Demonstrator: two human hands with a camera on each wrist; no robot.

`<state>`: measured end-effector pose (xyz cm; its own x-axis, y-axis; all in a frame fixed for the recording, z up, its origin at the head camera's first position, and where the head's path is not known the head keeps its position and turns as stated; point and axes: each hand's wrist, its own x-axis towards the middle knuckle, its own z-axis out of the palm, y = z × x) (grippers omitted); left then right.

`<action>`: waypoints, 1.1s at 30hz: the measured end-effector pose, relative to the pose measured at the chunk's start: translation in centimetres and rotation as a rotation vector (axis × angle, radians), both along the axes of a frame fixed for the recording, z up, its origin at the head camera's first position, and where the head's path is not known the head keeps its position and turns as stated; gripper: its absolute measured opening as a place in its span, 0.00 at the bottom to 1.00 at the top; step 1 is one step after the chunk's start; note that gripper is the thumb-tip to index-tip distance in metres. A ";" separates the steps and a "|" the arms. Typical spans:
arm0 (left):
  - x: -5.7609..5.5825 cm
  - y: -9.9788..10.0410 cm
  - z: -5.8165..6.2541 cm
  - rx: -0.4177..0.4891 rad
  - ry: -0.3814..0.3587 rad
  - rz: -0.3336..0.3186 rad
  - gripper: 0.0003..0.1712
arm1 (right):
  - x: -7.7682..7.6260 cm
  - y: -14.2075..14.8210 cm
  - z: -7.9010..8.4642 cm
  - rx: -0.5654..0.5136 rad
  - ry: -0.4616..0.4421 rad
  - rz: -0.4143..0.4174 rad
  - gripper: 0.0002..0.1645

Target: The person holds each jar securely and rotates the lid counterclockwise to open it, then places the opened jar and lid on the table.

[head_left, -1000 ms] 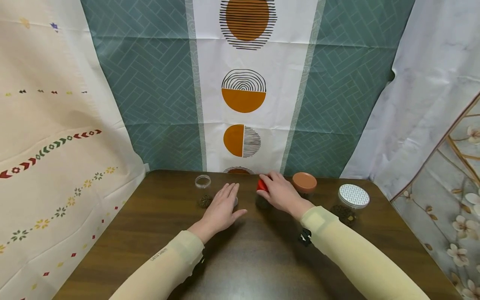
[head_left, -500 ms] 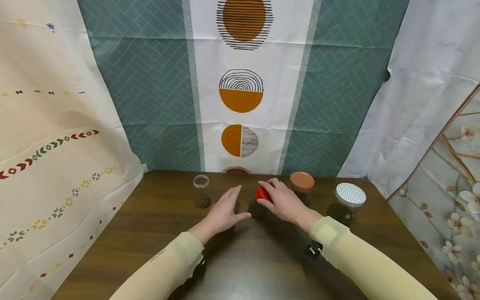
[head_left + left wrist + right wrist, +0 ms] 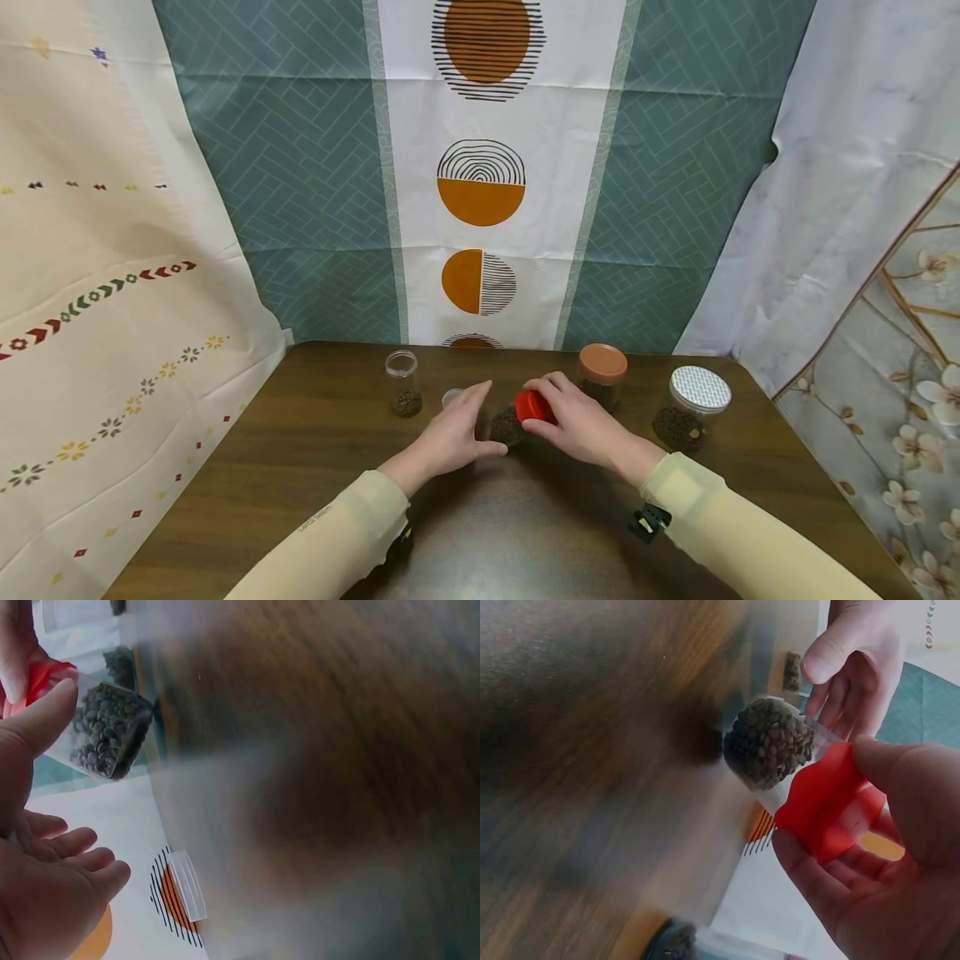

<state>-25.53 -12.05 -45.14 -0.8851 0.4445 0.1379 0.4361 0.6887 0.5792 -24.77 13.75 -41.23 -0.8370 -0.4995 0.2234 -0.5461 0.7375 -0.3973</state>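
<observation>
- Grips a red lid (image 3: 534,406) with the right hand (image 3: 581,423), fingers and thumb curled round its sides.
- Holds the clear jar (image 3: 507,427) under that lid tilted between the two hands, base low by the worktop (image 3: 480,542); cannot tell whether touching it.
- Shows dark bean-like pieces (image 3: 765,746) heaped inside the jar in both wrist views.
- Has the left hand (image 3: 450,433) just beside the jar, with fingers loosely bent, parted widely from the thumb and gripping nothing.
- Has a small clear round piece (image 3: 452,397) behind the left hand, partly hidden by it in the head view.
- Has a slim clear container (image 3: 402,383) farther left, with dark contents at the bottom.
- Has an orange-lidded jar (image 3: 602,364) just beyond the right hand, and a white-lidded jar (image 3: 700,390) farther right.
- Faces a hanging cloth (image 3: 480,200) with orange circles.
</observation>
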 end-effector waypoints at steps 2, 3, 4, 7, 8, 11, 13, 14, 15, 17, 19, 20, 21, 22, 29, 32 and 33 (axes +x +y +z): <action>0.1 0.0 0.0 -0.007 -0.011 -0.010 0.63 | 0.2 0.1 0.0 0.001 -0.004 0.001 0.34; 0.2 0.0 0.0 -0.008 -0.017 -0.014 0.64 | 0.3 0.2 -0.1 0.000 -0.006 -0.001 0.34; 0.2 0.0 0.0 -0.011 -0.022 -0.017 0.64 | 0.4 0.3 -0.1 -0.003 -0.009 -0.002 0.34; 0.4 0.1 -0.2 -0.026 -0.029 -0.027 0.64 | 0.7 0.5 -0.2 -0.019 -0.030 -0.006 0.34; 0.5 0.2 -0.3 -0.027 -0.028 -0.033 0.64 | 0.8 0.5 -0.2 -0.026 -0.038 -0.005 0.34; 0.8 0.3 -0.5 -0.025 -0.016 -0.058 0.64 | 1.2 0.6 -0.3 -0.053 -0.063 0.005 0.34; 1.0 0.3 -0.5 -0.020 -0.010 -0.071 0.63 | 1.5 0.5 -0.4 -0.071 -0.071 0.018 0.33; 1.1 0.4 -0.5 -0.017 -0.006 -0.076 0.63 | 1.6 0.5 -0.4 -0.080 -0.072 0.026 0.33; 1.1 0.4 -0.5 -0.017 -0.006 -0.079 0.63 | 1.7 0.5 -0.4 -0.087 -0.073 0.032 0.33; 1.2 0.4 -0.5 -0.018 -0.012 -0.079 0.62 | 1.8 0.4 -0.4 -0.100 -0.074 0.040 0.33; 1.3 0.4 -0.6 -0.017 -0.015 -0.078 0.60 | 1.9 0.4 -0.5 -0.115 -0.079 0.046 0.33; 1.3 0.5 -0.6 -0.018 -0.015 -0.076 0.59 | 1.9 0.3 -0.4 -0.126 -0.084 0.047 0.32; 1.3 0.5 -0.6 -0.017 -0.014 -0.076 0.59 | 1.9 0.3 -0.4 -0.139 -0.092 0.049 0.32; 1.4 0.5 -0.6 -0.014 -0.011 -0.077 0.58 | 1.9 0.3 -0.4 -0.153 -0.099 0.049 0.32; 1.5 0.9 -0.6 0.004 0.018 -0.085 0.54 | 2.2 0.3 -0.4 -0.237 -0.151 0.053 0.33; 1.5 1.0 -0.6 0.007 0.024 -0.085 0.53 | 2.3 0.3 -0.4 -0.253 -0.164 0.051 0.33; 1.5 1.0 -0.6 0.006 0.027 -0.086 0.53 | 2.3 0.3 -0.4 -0.258 -0.170 0.050 0.34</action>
<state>-24.01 -11.00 -45.73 -0.8396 0.5180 0.1639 0.5091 0.6448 0.5701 -22.48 14.07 -41.67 -0.8491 -0.4859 0.2074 -0.4889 0.5740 -0.6569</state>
